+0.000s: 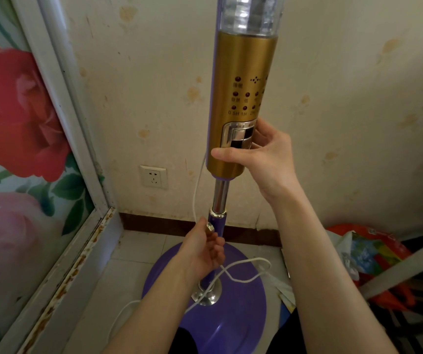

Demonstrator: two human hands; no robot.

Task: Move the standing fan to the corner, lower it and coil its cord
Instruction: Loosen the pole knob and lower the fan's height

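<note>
The standing fan stands upright in the room's corner, its gold control column (241,80) above a chrome inner pole (220,194) and a purple outer tube (218,224). The round purple base (233,320) rests on the tiled floor. My right hand (264,154) grips the bottom of the gold column. My left hand (202,245) pinches the height knob (210,227) on the purple tube. The white cord (246,270) hangs down the left of the pole and lies in loose loops over the base. The fan head is out of view.
A white-framed panel with red flower print (26,123) forms the left wall. A wall socket (153,176) sits low behind the fan. Colourful bags (373,254) and a grey slat (404,272) crowd the floor at the right.
</note>
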